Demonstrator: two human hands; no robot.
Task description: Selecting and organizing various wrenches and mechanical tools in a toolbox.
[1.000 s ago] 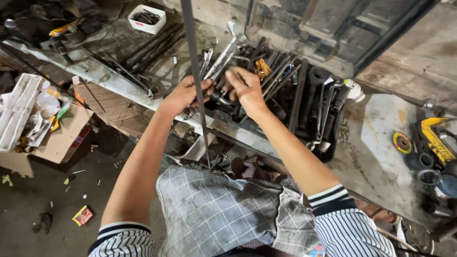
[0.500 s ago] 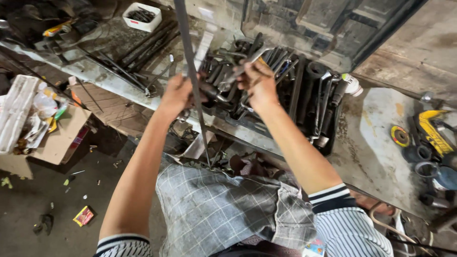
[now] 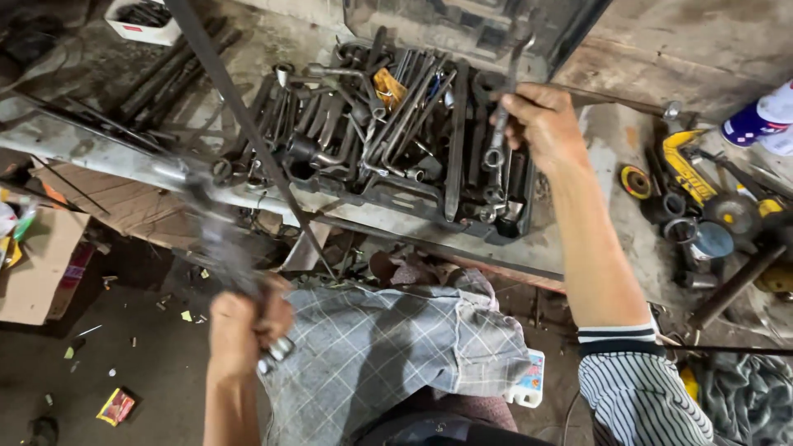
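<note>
My right hand (image 3: 541, 124) is raised over the right end of a dark tool tray (image 3: 396, 198) and grips a long ring spanner (image 3: 501, 107) that hangs upright. The tray is packed with several wrenches, sockets and bars. My left hand (image 3: 244, 326) is low, near my checked shorts, closed on a blurred metal wrench (image 3: 216, 235) whose shaft runs up towards the bench edge. A thin dark rod (image 3: 248, 124) crosses diagonally in front of the tray.
A yellow angle grinder (image 3: 690, 169) and round discs lie on the bench at right. A white box (image 3: 140, 21) sits at the back left. A cardboard box (image 3: 37, 264) stands on the floor at left, with scraps around it.
Both hands have left the tray's middle. My right hand lifted a spanner out to the right. My left hand pulled a wrench down and back towards my lap.
</note>
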